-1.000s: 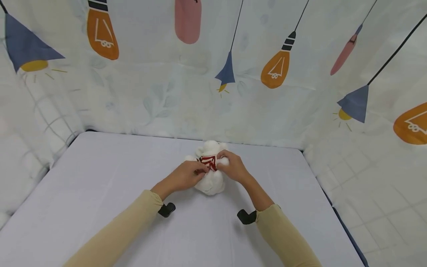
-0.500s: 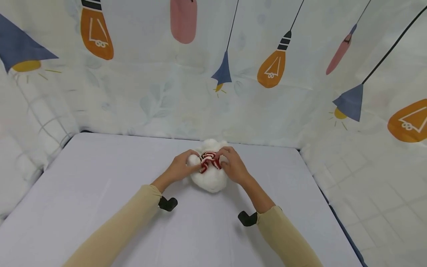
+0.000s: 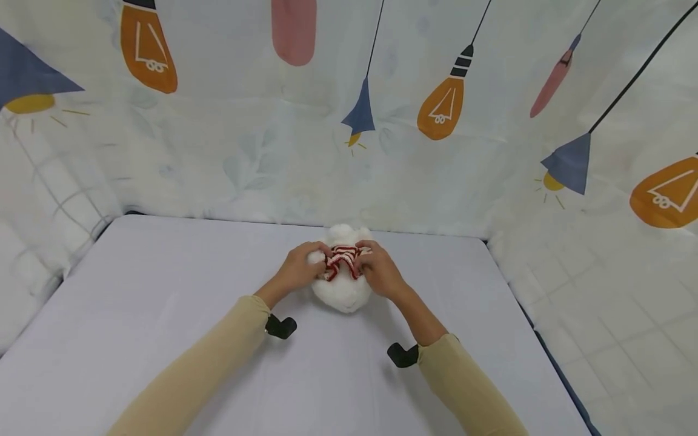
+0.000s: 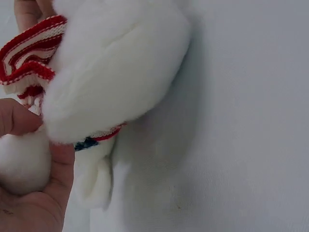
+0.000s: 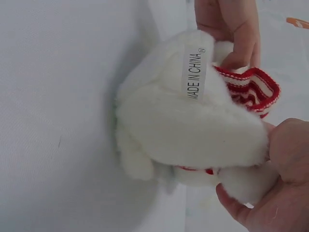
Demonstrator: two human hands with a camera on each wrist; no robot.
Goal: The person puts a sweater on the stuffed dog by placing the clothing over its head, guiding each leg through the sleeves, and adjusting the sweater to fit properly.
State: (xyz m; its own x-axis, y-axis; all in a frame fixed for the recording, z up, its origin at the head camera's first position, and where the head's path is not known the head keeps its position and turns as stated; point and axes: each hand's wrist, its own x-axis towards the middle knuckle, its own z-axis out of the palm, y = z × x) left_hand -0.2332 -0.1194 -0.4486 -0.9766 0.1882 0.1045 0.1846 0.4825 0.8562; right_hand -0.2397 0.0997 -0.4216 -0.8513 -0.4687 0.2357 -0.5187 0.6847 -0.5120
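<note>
A white plush toy [image 3: 342, 297] sits near the far side of the table, its back end toward me. It wears a red and white striped knitted sweater [image 3: 345, 253], whose hem is bunched up in wavy folds. My left hand [image 3: 297, 266] grips the toy's left-side arm at the sweater's edge, thumb and fingers around the round white paw [image 4: 24, 164]. On the other side my right hand [image 3: 382, 270] holds the opposite arm, its paw [image 5: 248, 183] between thumb and fingers. A "MADE IN CHINA" label [image 5: 194, 72] stands out on the fur. The toy's face is hidden.
A white-covered table [image 3: 180, 339] spreads around the toy. Behind it hangs a pale curtain [image 3: 305, 163] printed with lamps and bulbs, meeting the table's far edge. Black wrist mounts [image 3: 402, 355] jut inward from both sleeves.
My left hand has moved from the middle of the sweater out to the toy's left arm. The sweater's hem now spreads in folds between both hands, and the toy faces more squarely away.
</note>
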